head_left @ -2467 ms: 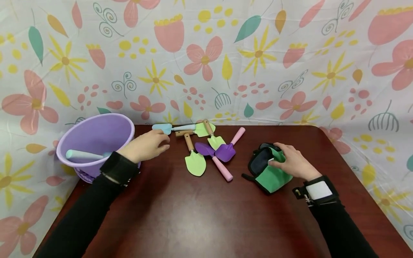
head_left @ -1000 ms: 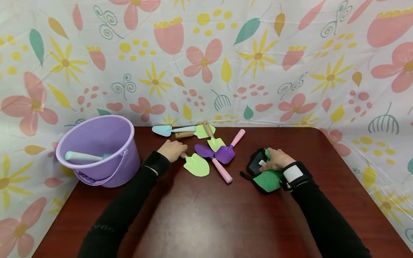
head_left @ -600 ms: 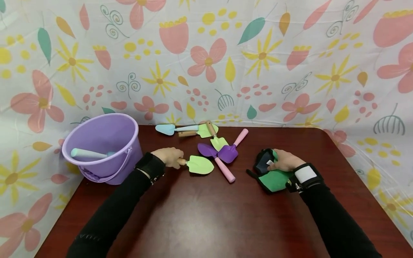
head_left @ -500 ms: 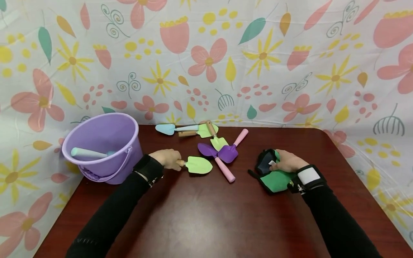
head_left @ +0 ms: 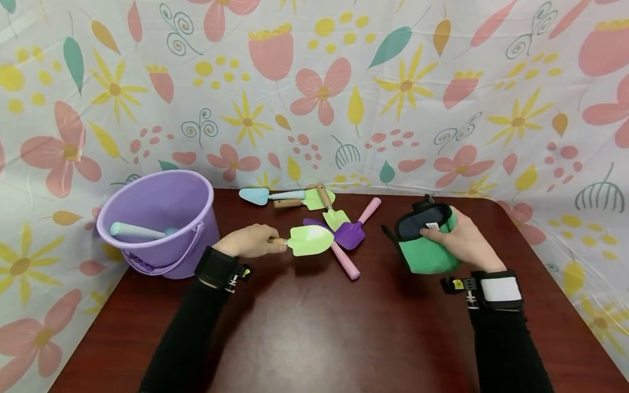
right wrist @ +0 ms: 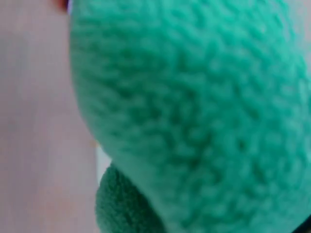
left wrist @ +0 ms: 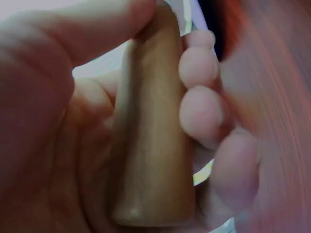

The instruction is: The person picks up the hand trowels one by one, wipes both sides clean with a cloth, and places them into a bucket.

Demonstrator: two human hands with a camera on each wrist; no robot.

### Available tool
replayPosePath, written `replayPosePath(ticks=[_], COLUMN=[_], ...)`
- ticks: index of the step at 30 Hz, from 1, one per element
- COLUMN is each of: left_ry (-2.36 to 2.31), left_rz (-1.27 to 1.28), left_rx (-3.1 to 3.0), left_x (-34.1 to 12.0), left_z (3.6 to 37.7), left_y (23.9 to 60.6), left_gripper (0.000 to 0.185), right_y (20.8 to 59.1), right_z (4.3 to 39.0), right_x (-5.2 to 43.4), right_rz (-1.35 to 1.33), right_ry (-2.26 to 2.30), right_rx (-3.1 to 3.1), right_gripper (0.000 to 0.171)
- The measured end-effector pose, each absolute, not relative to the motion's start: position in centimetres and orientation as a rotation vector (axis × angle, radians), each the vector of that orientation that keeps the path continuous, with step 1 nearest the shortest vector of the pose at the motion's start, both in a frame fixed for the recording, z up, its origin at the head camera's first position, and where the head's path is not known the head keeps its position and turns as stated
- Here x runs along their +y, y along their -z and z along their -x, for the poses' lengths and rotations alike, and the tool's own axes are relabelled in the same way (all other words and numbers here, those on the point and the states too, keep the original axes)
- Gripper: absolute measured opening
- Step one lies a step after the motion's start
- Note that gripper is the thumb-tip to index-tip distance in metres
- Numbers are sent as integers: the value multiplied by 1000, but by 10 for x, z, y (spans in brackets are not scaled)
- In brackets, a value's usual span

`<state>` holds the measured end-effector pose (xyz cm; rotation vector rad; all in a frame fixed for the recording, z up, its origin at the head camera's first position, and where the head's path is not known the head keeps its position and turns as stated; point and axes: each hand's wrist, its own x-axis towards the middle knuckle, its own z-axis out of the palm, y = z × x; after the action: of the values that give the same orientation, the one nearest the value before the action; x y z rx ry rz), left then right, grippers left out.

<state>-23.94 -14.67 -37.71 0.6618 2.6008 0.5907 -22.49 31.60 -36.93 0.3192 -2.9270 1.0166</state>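
Observation:
My left hand [head_left: 248, 242] grips the wooden handle [left wrist: 155, 141] of a light green toy shovel [head_left: 310, 240], holding its blade a little above the table. My right hand [head_left: 464, 240] holds a green fabric pouch [head_left: 425, 254] with a dark blue lining upright, mouth tilted to the left; its green cloth [right wrist: 194, 111] fills the right wrist view. Between my hands lie a purple shovel with a pink handle [head_left: 361, 215] and a second pink handle [head_left: 345, 262].
A purple bucket [head_left: 162, 224] holding a pale blue tool [head_left: 132, 232] stands at the left of the dark red table [head_left: 319, 338]. A blue trowel [head_left: 260, 195] and two more green shovels [head_left: 331, 210] lie at the back. A flowered cloth [head_left: 314, 87] backs the table.
My left hand reached over, closed on the green shovel's handle and raised it, swinging the blade to the right. My right hand picked the pouch up off the table and stood it upright.

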Motion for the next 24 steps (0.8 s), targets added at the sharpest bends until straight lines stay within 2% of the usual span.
replayPosePath(ticks=[6, 12, 24], left_ry=[-925, -1098, -1327], left_rz=[-618, -698, -774], left_rx=[2562, 2626, 2708], left_x=[-126, -105, -82], left_z=[243, 256, 256], left_y=[384, 376, 364], left_gripper=[31, 28, 38], right_y=[344, 327, 325], right_z=[221, 225, 230], right_x=[279, 248, 199], right_rz=[-358, -330, -342], right_ry=[-1109, -1195, -1174], right_rx=[-2760, -2596, -2310], right_gripper=[66, 52, 34])
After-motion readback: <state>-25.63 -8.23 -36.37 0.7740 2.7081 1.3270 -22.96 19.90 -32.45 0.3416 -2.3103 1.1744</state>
